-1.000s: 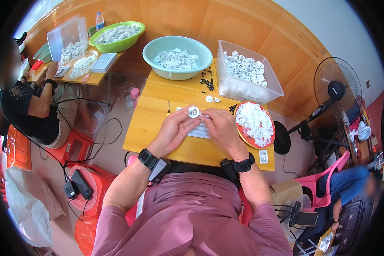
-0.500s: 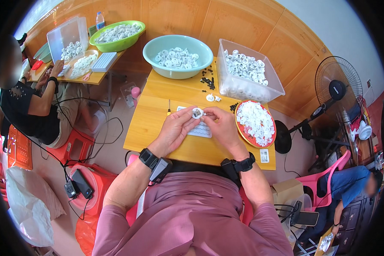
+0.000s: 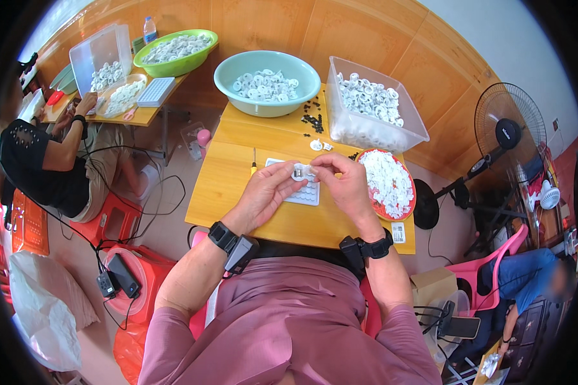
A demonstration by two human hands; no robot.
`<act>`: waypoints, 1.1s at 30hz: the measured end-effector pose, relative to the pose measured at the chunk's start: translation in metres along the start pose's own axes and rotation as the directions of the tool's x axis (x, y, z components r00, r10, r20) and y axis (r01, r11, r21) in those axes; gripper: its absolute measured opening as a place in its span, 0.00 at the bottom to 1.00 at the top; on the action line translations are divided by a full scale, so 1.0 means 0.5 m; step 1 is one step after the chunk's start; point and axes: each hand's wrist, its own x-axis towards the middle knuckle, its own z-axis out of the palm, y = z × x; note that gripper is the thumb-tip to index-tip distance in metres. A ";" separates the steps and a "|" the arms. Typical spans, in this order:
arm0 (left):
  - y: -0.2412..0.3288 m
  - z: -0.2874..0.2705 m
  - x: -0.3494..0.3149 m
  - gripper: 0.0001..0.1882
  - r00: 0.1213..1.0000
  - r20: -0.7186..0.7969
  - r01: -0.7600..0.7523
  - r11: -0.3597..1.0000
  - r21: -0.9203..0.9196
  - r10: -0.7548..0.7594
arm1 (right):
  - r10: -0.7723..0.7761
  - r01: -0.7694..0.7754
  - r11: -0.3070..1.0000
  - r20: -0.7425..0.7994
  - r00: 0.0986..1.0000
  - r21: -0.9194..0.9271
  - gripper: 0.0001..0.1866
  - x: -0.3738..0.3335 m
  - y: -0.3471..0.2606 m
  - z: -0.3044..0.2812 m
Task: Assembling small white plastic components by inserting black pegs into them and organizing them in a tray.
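Over the middle of the table, my left hand (image 3: 264,194) is closed on a small round white plastic part (image 3: 298,172) with a metallic piece showing inside it. My right hand (image 3: 344,184) pinches at that part's right side; whatever lies between its fingertips is whitish and too small to name. Just beneath both hands lies a white tray (image 3: 306,196) with rows of small hollows, partly covered by my left fingers. Close by my right hand stands a red-rimmed plate (image 3: 413,208) heaped with small white plastic pieces (image 3: 386,179).
A screwdriver (image 3: 253,162) with a yellow handle lies left of the tray. Behind are a pale green basin (image 3: 268,111) and a clear bin (image 3: 379,136), both with white parts, and scattered black bits (image 3: 313,122). A co-worker (image 3: 51,151) sits at the left; a fan (image 3: 508,133) stands right.
My right hand has shifted slightly right and up, its wrist more bent. The round part has turned in my left fingers, and more of the tray shows below.
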 end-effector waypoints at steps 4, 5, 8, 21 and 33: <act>-0.002 0.000 -0.001 0.16 1.000 -0.009 0.019 1.000 0.013 -0.019 | -0.138 0.146 0.974 0.062 0.989 -0.174 0.06 -0.005 -0.014 0.010; -0.002 -0.001 -0.001 0.16 1.000 0.006 0.019 1.000 0.017 -0.020 | -0.133 0.144 0.972 0.070 0.989 -0.184 0.05 -0.005 -0.015 0.011; -0.002 0.000 -0.001 0.15 1.000 0.018 0.023 0.999 0.024 -0.023 | -0.130 0.142 0.972 0.074 0.989 -0.187 0.05 -0.006 -0.008 0.014; -0.011 0.001 0.004 0.15 0.998 -0.047 -0.024 0.986 0.163 0.032 | -0.129 0.154 0.943 0.102 0.986 -0.295 0.08 -0.002 0.000 0.015; -0.010 0.018 -0.002 0.11 0.976 0.048 -0.205 0.810 0.549 0.214 | 0.163 -0.165 0.986 0.190 0.968 -0.004 0.11 0.005 0.028 0.000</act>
